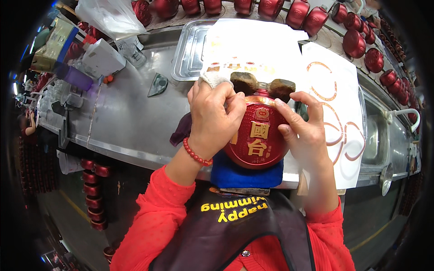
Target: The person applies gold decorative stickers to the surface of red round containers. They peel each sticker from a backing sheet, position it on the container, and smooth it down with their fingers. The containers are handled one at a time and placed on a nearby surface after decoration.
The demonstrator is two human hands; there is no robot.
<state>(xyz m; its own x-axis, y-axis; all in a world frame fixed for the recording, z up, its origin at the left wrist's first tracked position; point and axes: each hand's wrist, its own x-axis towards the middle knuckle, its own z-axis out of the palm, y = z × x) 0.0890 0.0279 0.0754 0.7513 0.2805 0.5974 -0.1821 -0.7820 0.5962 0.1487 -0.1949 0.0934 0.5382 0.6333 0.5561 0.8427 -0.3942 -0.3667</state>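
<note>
A round, flattened red bottle point(256, 156) with raised gold characters lies tilted before me on a folded blue cloth point(246, 174). Its neck points away, between two dark brown rests point(243, 83). Across the bottle's shoulder runs a narrow gold-and-red band point(261, 100). My left hand point(214, 110) is closed at the band's left end, with a white knit cloth point(216, 78) tucked in its fingers. At the band's right end, a fingertip of my right hand point(309, 128) touches the shoulder; its fingers are apart, with the thumb over the bottle's right side.
White sheets with curved label strips point(322, 81) lie to the right and ahead, partly over a clear tray point(183, 58). Many red bottles point(298, 13) line a conveyor beyond. A dark green piece point(158, 85) rests on the metal table point(126, 117); a sink point(375, 149) is at right.
</note>
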